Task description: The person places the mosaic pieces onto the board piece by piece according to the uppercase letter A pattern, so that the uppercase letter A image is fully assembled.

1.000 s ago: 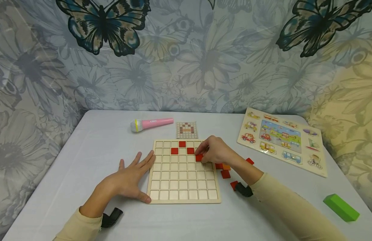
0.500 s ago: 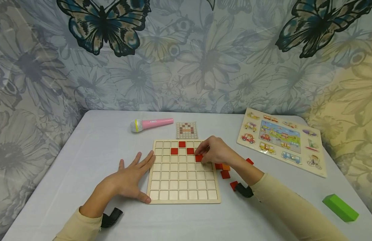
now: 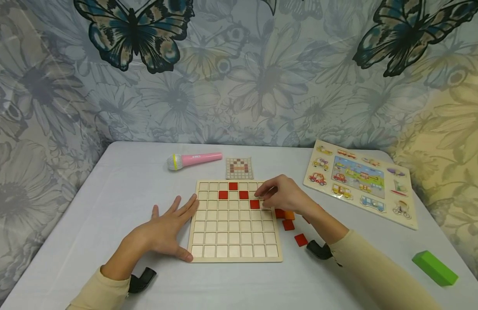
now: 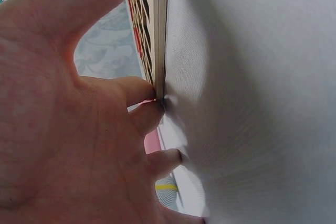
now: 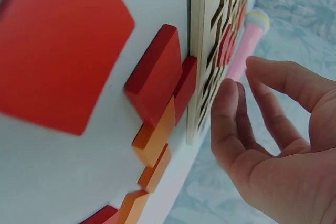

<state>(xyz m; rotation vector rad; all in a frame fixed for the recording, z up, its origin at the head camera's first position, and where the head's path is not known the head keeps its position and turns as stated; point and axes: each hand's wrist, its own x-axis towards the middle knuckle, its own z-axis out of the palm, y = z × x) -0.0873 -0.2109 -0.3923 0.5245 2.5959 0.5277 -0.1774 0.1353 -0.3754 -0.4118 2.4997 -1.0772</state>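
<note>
A pale wooden grid board (image 3: 234, 238) lies on the table, with several red tiles in its upper cells. My left hand (image 3: 165, 230) is spread along the board's left edge; the left wrist view has its fingertips (image 4: 140, 88) against the rim. Over the upper right cells hovers my right hand (image 3: 287, 196), just beside a red tile (image 3: 254, 204) seated in a cell. Thumb and forefinger are parted with nothing between them in the right wrist view. Loose red tiles (image 3: 301, 240) and orange tiles (image 5: 155, 136) lie right of the board, partly under the right forearm.
Behind the board is a small printed pattern card (image 3: 239, 168), with a pink toy microphone (image 3: 200, 159) to its left. A wooden vehicle puzzle (image 3: 361, 185) lies at the back right. A green block (image 3: 434, 268) sits near the right edge.
The right hand has let go of the red tile and drawn slightly right, leaving the tile in its cell. The left hand stays in place on the board's edge.
</note>
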